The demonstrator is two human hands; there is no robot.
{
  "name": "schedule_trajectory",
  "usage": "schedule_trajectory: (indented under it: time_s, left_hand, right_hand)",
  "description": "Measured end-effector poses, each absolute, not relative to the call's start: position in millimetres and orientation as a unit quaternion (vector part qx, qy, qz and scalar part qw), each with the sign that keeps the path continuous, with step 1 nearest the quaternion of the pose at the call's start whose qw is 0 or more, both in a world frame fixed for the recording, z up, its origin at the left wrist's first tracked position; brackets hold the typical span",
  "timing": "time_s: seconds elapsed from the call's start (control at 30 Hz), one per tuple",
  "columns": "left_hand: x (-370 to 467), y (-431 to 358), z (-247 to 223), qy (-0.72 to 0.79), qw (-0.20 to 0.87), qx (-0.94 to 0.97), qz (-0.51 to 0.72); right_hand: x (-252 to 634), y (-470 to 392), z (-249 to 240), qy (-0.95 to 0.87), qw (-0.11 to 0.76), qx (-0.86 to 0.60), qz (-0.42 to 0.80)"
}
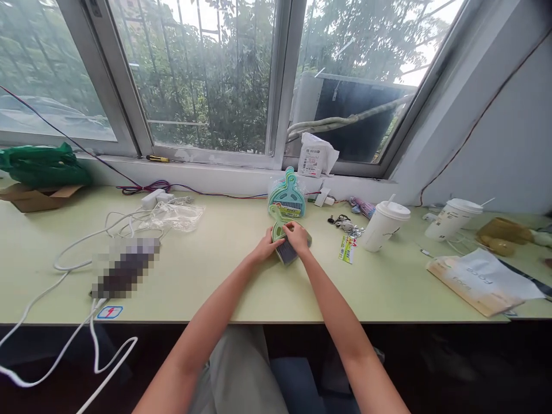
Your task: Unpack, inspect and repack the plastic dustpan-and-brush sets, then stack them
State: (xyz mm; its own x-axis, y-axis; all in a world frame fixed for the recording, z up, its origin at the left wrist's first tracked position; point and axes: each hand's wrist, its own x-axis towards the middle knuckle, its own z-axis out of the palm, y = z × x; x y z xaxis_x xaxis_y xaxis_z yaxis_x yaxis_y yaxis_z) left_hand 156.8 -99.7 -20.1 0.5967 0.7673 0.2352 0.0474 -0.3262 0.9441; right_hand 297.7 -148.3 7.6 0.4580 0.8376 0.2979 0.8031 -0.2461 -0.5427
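Observation:
A small green dustpan and brush set (286,251) with dark bristles rests tilted on the pale table between my hands. My left hand (266,246) grips its left side, fingers closed round the edge. On its upper face my right hand (296,236) is closed in a pinch; whatever lies between those fingertips is too small to make out. Just behind, a stack of similar green and teal sets (288,192) in clear wrapping leans by the window sill. Colourful label cards (347,249) lie to the right of my hands.
White paper cups (385,225) and a paper bag (478,282) stand or lie at the right, beside keys (342,222). White cables (81,267), clear plastic (176,216) and a cardboard box (41,198) occupy the left. A white package (314,158) sits on the sill.

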Motion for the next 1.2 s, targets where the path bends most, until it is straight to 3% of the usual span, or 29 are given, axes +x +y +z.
schedule_trajectory:
  time_s: [0.1,0.2,0.3,0.4,0.67,0.8,0.97,1.1,1.2]
  left_hand:
    - [154,-94,-22,0.308,0.592,0.646,0.371]
    - [144,-81,-21,0.356,0.621,0.571,0.401]
    - [134,-66,-19,0.385,0.609,0.545,0.429]
    - [128,-53,-20,0.441,0.565,0.52,0.464]
    - [111,-30,-25,0.55,0.512,0.438,0.494]
    - [111,-32,-26,0.548,0.513,0.439,0.494]
    - [111,-35,-27,0.531,0.526,0.44,0.497]
    - [113,-39,-27,0.5,0.574,0.428,0.488]
    - [120,-46,-26,0.455,0.611,0.422,0.491]
  right_hand:
    - [321,-159,11,-0.461,0.316,-0.829,0.03]
    - [359,-181,8,-0.277,0.267,-0.922,-0.043]
    - [384,-192,-4,-0.187,0.314,-0.93,-0.041]
    - [375,-179,-17,-0.253,0.337,-0.907,-0.023]
    - [296,-141,-22,-0.621,0.263,-0.736,0.05]
    - [304,-145,-24,-0.575,0.269,-0.772,-0.01]
    - [320,-145,-34,-0.55,0.199,-0.81,0.043]
    - [321,-144,-33,-0.527,0.272,-0.804,0.051]
    - [312,-144,-22,-0.468,0.43,-0.771,0.048]
